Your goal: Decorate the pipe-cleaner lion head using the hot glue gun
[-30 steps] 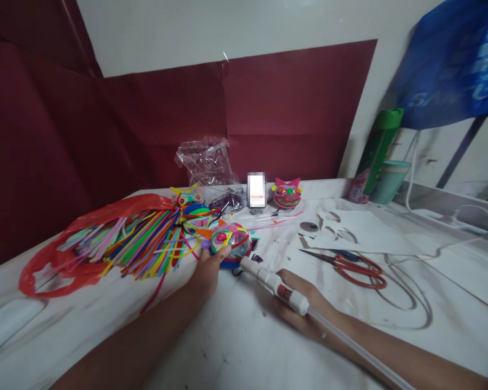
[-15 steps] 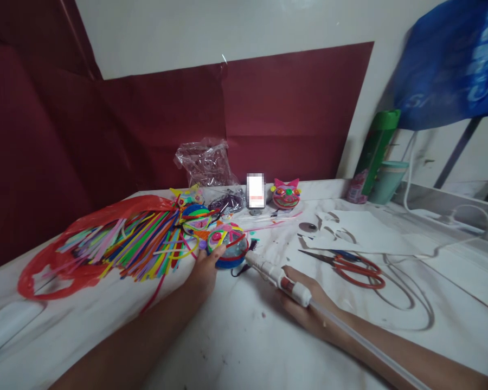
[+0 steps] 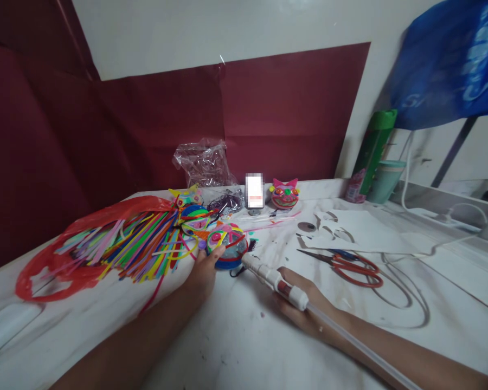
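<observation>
Craft head [image 3: 236,249] is on the tabletop [image 3: 236,346], well left of the orange-handled scissors [image 3: 355,269], which serve as landmark for all positions. Progress, as far as visible: a round pink eye, yellow and pink trim, a red strip and a blue lower band are in place; a greyish patch on the scissors-facing side remains uncovered, so judged partly decorated. For comparison, a pink craft head [image 3: 285,195] stands beyond and left of the scissors, with eyes, nose, mouth and ears on; looks more complete. Loose coloured strips [image 3: 146,244] lie far left of the scissors; white sheet [image 3: 374,233] lies just beyond them. Left hand [image 3: 205,268]: part-curled, gripping the craft head by its side away from the scissors, thumb on the near face; remaining fingers largely hidden. Right hand [image 3: 299,300], left of and nearer than the scissors: closed around a white glue gun [image 3: 274,276], nozzle aimed at the craft head's lower edge. Nozzle contact: cannot tell. Trigger position and any fresh glue: not discernible.
</observation>
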Available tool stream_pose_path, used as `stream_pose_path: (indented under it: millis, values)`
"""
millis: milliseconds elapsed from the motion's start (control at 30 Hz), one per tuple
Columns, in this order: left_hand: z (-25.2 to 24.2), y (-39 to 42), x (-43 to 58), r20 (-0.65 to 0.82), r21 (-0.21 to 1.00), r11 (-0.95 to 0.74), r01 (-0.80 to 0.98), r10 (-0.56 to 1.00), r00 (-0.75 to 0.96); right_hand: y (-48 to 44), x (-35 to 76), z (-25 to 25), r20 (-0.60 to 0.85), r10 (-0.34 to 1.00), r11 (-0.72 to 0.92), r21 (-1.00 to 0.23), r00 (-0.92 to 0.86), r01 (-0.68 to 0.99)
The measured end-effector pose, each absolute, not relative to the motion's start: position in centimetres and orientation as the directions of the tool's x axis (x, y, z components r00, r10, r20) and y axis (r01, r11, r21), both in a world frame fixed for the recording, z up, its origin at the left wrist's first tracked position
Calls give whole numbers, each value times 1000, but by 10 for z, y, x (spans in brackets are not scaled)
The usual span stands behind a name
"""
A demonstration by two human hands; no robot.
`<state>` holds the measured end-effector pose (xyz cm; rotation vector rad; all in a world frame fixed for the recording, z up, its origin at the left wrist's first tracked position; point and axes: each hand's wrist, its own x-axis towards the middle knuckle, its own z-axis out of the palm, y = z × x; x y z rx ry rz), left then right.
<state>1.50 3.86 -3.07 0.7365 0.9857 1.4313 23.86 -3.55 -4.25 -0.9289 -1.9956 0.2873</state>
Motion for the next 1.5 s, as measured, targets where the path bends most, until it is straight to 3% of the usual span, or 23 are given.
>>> stream_pose_path:
  millis: [367, 1033, 1500]
  values:
    - [-25, 36, 17, -57, 871, 14, -490, 996, -72, -41, 240, -34, 598, 753, 639, -565, -274, 522]
    - [-28, 37, 17, -108, 890, 54, -454, 990, -94, -34, 238, -46, 681, 663, 725, -480, -311, 493]
    - [-28, 38, 16, -112, 872, 53, -487, 989, -94, -40, 238, -36, 597, 732, 671, -547, -329, 501]
